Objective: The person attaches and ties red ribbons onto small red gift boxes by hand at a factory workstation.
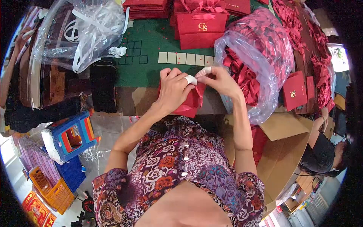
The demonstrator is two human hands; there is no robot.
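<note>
A red paper gift bag [186, 109] is at the table's front edge, partly covered by my hands. My left hand [173, 89] is closed over its top, with white tape wrapped on a finger. My right hand [222, 82] pinches at the same spot with thumb and a taped index finger. A shiny red ribbon [200, 96] hangs down between the hands beside the bag. The exact grip of the fingertips is hidden.
Red gift bags with gold lettering [202, 32] stand at the back. A clear plastic bag of red ribbons [249, 81] lies to the right, white ribbons in plastic [94, 34] at left. Pale cards [181, 58] lie in a row. Below right is a cardboard box [283, 151]; a person is beyond.
</note>
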